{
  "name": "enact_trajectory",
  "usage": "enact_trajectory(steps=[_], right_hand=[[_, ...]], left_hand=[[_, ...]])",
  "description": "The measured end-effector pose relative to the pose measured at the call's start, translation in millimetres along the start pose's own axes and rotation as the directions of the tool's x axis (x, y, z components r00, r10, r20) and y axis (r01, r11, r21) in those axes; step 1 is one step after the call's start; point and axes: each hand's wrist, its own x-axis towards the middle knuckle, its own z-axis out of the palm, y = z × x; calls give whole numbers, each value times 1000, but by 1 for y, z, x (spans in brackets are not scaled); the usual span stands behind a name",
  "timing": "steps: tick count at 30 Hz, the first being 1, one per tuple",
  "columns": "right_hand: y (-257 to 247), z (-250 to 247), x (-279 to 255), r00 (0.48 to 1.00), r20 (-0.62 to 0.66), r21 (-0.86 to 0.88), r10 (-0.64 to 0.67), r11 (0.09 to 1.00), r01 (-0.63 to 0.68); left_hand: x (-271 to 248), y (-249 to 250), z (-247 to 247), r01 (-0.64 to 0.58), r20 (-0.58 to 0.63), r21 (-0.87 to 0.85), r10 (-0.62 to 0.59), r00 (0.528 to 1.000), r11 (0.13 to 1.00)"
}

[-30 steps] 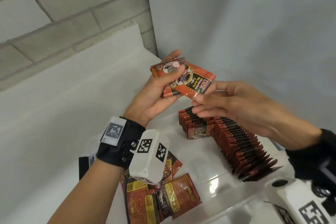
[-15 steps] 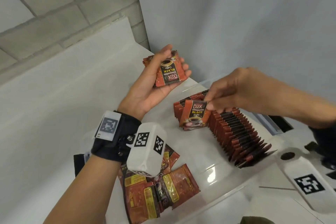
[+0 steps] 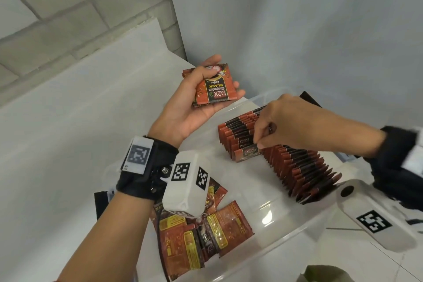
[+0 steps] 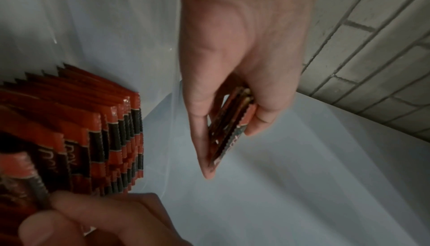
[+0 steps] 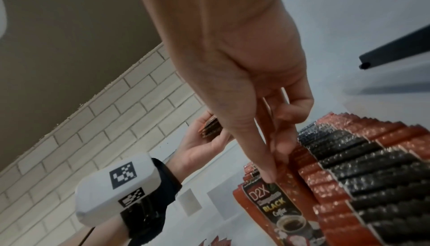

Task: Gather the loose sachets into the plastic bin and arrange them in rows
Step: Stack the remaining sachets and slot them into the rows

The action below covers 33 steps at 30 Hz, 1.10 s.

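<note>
Front sachet (image 3: 248,154): we have just seated it against the row (image 3: 295,167), right hand (image 3: 295,126) fingers still pinching it; left hand (image 3: 194,98) grips spare sachets (image 3: 215,89).

— Where does the head view look from?
— From above, down onto both hands and the bin (image 3: 297,233).
— The wrist views?
— Close in, along each palm; both share the row of sachets (image 4: 93,130) with the head view.

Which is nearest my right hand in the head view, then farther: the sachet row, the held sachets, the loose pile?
From the right hand:
1. Sachet row, touching its fingertips.
2. Held sachets, in the left hand, beyond.
3. Loose pile, at the bin's near corner.
</note>
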Motion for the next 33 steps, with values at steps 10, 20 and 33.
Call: enact_trajectory(steps=[10,20,33], right_hand=[[6,3,6,1000,15,-20,-5,1000,6],[8,-3,6,999,-9,45,32,998,-31],[-5,-23,7,983,-98,750,154,660,-28]], left_hand=[[1,0,-2,5,-10,96,-4,1000,995],[-1,-1,1,-10,31,119,6,1000,993],[-1,-3,4,-25,122,110,12,992,994]])
